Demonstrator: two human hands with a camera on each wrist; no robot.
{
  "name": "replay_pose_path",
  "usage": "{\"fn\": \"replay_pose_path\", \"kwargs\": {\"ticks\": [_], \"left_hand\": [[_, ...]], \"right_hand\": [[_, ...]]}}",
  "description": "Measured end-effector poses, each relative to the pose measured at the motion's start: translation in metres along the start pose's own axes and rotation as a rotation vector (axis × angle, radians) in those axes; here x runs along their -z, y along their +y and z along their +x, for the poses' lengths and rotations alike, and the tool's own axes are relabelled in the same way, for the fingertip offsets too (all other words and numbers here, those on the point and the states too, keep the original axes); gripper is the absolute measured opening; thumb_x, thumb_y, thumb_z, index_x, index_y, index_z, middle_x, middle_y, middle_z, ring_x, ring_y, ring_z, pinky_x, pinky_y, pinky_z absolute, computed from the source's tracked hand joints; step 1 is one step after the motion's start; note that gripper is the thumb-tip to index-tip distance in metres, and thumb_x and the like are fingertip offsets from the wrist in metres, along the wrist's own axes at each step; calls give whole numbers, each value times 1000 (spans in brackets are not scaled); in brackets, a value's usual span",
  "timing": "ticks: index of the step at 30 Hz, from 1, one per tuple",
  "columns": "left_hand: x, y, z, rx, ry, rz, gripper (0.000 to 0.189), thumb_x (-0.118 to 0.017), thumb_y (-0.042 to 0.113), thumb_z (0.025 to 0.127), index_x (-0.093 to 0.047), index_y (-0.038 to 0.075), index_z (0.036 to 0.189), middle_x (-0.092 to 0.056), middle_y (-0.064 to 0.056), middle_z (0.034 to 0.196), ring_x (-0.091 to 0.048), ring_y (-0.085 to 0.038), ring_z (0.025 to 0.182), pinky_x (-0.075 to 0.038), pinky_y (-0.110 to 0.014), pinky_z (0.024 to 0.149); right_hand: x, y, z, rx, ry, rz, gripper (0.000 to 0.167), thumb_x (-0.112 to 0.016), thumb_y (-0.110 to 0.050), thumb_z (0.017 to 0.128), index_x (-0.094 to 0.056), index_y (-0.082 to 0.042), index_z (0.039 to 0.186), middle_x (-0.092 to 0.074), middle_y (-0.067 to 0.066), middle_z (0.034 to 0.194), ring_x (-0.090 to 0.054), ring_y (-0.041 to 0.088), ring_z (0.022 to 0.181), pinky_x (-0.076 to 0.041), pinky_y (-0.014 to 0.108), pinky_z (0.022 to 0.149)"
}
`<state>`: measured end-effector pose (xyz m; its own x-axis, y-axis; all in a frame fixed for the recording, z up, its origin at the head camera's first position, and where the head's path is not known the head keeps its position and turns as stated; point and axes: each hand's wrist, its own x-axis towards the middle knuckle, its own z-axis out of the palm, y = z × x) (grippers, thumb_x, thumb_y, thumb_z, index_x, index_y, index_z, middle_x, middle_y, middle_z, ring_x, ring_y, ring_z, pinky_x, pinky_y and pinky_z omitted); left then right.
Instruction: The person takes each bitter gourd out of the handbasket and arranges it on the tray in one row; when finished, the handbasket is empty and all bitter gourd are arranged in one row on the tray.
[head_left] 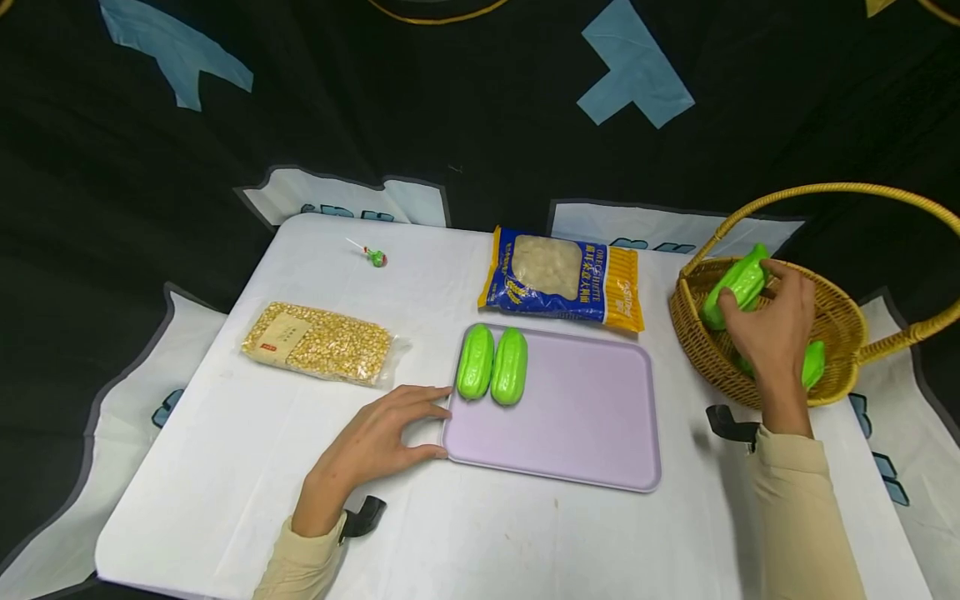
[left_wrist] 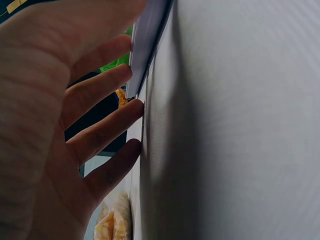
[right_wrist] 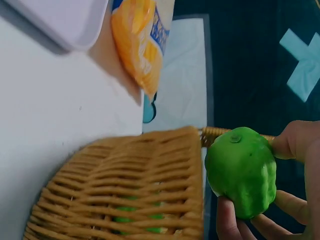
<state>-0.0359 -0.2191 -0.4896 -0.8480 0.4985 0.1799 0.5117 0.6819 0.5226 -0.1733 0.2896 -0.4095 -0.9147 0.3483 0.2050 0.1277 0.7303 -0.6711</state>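
My right hand (head_left: 776, 321) grips a bright green ribbed gourd (head_left: 742, 283) between thumb and fingers, over the wicker basket (head_left: 693, 354). In the right wrist view, this gourd (right_wrist: 241, 172) shows its round end just above the basket's rim. Inside the basket lies another green gourd (head_left: 813, 364), partly hidden by my wrist. A pale purple tray (head_left: 585, 417) carries two green gourds side by side at its left end, one left gourd (head_left: 475, 362) and one right gourd (head_left: 510, 367). My left hand (head_left: 378, 433) rests at the tray's left edge, fingers extended and thumb at the near corner.
Behind the tray lies a blue and yellow pasta bag (head_left: 558, 279). To the left are a clear bag of yellow kernels (head_left: 322, 343) and a small green lollipop (head_left: 377, 257). The basket's tall handle (head_left: 847, 188) arches over its opening. A dark curtain (head_left: 450, 108) hangs behind the white table (head_left: 225, 467).
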Motion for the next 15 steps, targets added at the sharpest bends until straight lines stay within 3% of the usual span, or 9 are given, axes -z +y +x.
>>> {"fn": "replay_pose_path", "kwargs": {"ticks": [3, 8, 10, 15], "left_hand": [[0, 0, 0, -1, 2, 3, 52, -92, 48, 82, -80, 20, 123, -63, 2, 153, -60, -19, 140, -47, -39, 121], [0, 0, 0, 1, 0, 5, 52, -92, 48, 82, -79, 20, 124, -63, 2, 154, -59, -19, 141, -47, -40, 121], [0, -1, 0, 1, 0, 6, 53, -92, 48, 82, -79, 20, 124, -63, 3, 154, -59, -19, 141, -47, -40, 122], [0, -1, 1, 3, 0, 8, 53, -92, 49, 82, -79, 20, 124, -62, 3, 154, -59, -19, 141, -47, -40, 122]], "right_hand": [[-1, -4, -8, 42, 20, 14, 74, -66, -35, 98, -42, -7, 162, -41, 24, 155, -47, 40, 138, -48, 54, 112], [-5, -13, -22, 118, 48, 34, 71, -72, -33, 95, -49, -6, 157, -48, 24, 147, -60, 41, 129, -52, 35, 101], [-8, -17, -27, 152, 60, 49, 70, -74, -30, 94, -52, -4, 154, -50, 26, 145, -62, 43, 125, -53, 38, 100], [-15, -28, -38, 205, 50, 82, 68, -77, -23, 91, -54, -1, 152, -51, 28, 144, -61, 46, 123, -53, 59, 105]]}}
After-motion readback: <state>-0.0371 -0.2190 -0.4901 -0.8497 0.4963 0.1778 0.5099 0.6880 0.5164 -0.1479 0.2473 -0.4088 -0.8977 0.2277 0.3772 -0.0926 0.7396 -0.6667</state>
